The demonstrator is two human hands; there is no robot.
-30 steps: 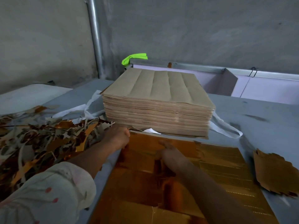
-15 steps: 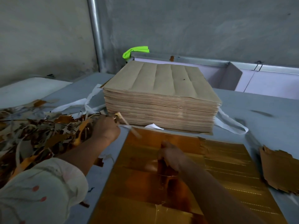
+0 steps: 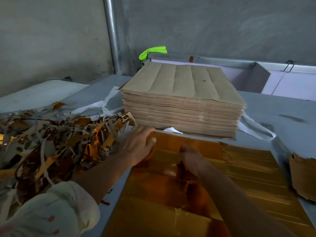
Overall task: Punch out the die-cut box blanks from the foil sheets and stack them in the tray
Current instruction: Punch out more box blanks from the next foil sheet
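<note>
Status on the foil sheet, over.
Left hand on far-left corner of gold foil sheet, right hand mid-sheet; grips unclear. Sheet flat before brown sheet stack. Scrap pile close beside left hand.

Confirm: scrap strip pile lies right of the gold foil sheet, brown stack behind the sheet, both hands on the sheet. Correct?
Wrong on one point: the scrap strip pile lies left of the gold foil sheet, not right, as the head view shows. The brown stack is behind the sheet, and the left hand and right hand are on the sheet.
</note>
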